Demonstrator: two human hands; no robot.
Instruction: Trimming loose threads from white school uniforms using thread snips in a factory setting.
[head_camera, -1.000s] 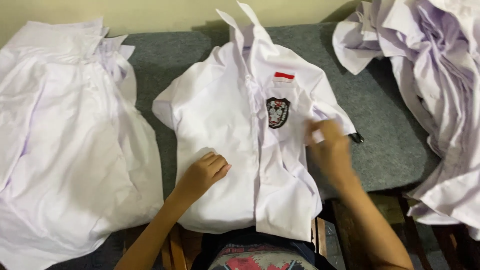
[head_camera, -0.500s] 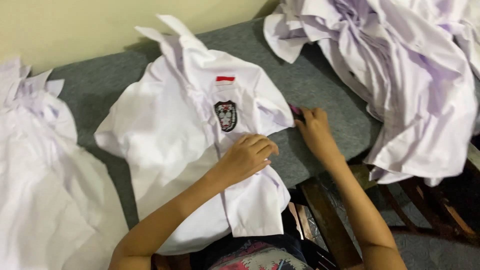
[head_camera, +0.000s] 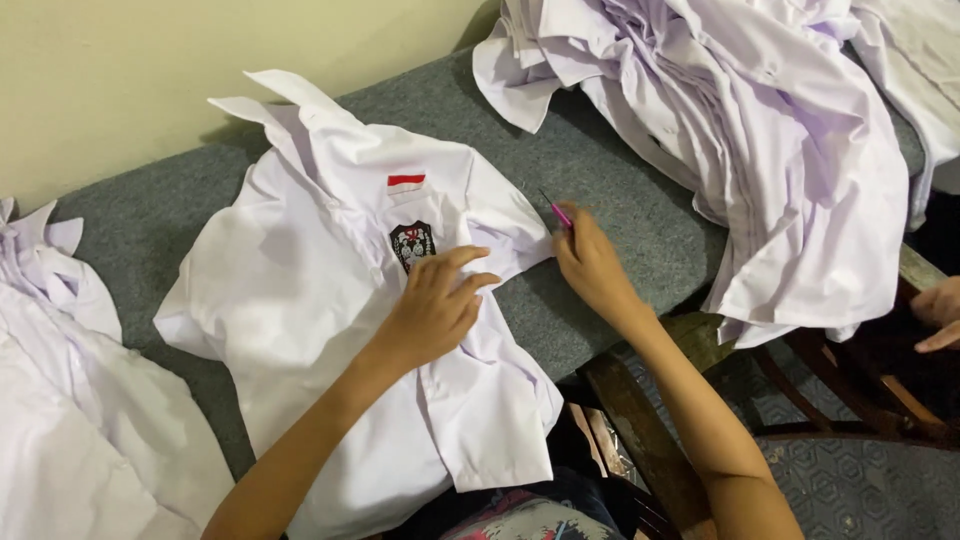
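Observation:
A white short-sleeved shirt (head_camera: 300, 290) lies face up on the grey padded table (head_camera: 620, 215), with a red-and-white strip and a dark crest badge (head_camera: 412, 243) on its chest pocket. My left hand (head_camera: 435, 305) rests flat on the shirt just below the badge, fingers spread on the cloth. My right hand (head_camera: 590, 265) sits at the edge of the shirt's right sleeve and pinches a thin pink tool (head_camera: 558, 212) that points up and away.
A big heap of white shirts (head_camera: 760, 130) fills the table's far right. Another pile of white shirts (head_camera: 70, 400) lies at the left. A wooden frame (head_camera: 640, 420) runs below the table edge. Another person's hand (head_camera: 940, 315) shows at the right border.
My left hand moved from the shirt's lower front up to the badge. My right hand shifted off the sleeve to its edge, the pink tool now showing. The view swung right.

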